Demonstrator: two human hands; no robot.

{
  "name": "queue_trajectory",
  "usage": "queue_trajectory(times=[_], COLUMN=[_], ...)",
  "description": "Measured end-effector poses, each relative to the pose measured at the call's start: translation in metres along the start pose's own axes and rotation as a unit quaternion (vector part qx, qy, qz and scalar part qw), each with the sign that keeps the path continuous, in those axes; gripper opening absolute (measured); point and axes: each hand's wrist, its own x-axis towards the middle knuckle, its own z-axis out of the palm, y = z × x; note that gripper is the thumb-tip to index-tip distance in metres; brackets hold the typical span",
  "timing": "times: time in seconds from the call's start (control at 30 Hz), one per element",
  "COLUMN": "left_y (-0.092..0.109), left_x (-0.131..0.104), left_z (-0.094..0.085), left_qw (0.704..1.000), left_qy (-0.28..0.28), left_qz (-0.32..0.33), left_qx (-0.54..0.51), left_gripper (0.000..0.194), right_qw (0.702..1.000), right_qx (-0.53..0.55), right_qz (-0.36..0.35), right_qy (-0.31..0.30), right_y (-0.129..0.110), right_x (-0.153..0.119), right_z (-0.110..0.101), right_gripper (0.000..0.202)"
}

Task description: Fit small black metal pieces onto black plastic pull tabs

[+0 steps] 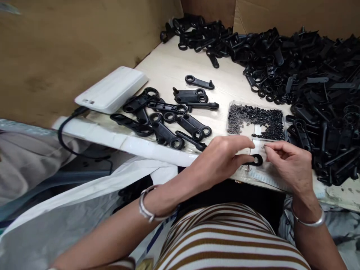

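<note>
My left hand [225, 153] is over the table's front edge, its thumb and forefinger spread apart. Just under the thumb tip lies a black plastic arm with a ring end [258, 160]; the rest of it is hidden by the hand. Opposite, my right hand [291, 161] pinches a tiny metal piece [263, 147], seemingly a small spring, between thumb and forefinger. Behind both hands stands a shallow clear tray [228, 129] holding small silvery springs [234, 119] on its left and tiny black parts [274, 122] on its right.
Several black plastic arms [165, 135] lie left of the tray. A large pile of similar black parts [281, 56] covers the back and right. A white box [112, 90] with a black cable [60, 131] sits at the left edge. Cardboard walls [84, 45] surround the table.
</note>
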Motion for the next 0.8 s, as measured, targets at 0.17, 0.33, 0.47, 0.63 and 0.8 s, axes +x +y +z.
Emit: queue_trajectory(times=[0.17,0.33,0.47,0.63,0.8], left_y=[-0.004,-0.005,-0.003,-0.004,-0.005], left_x=[-0.024,-0.027,-0.029,-0.031,-0.032], left_z=[0.012,0.027,0.031,0.034,0.036], left_qw=[0.984,0.985,0.987,0.991,0.993], left_qy=[-0.053,-0.026,-0.012,-0.004,0.008], left_qz=[0.039,0.028,0.034,0.028,0.023], left_qx=[0.166,0.171,0.158,0.133,0.119], left_gripper=[0.015,0.014,0.015,0.017,0.016], right_qw=[0.996,0.988,0.981,0.968,0.957], right_qx=[-0.047,-0.091,-0.117,-0.164,-0.199], right_qz=[-0.051,-0.098,-0.138,-0.174,-0.2], right_qy=[-0.058,-0.077,-0.075,-0.069,-0.071], right_y=[0.01,0.007,0.003,-0.001,-0.006], right_x=[-0.019,-0.032,-0.035,-0.037,-0.037], right_z=[-0.008,-0.01,-0.008,-0.005,-0.005], right_gripper=[0.011,0.011,0.011,0.009,0.01])
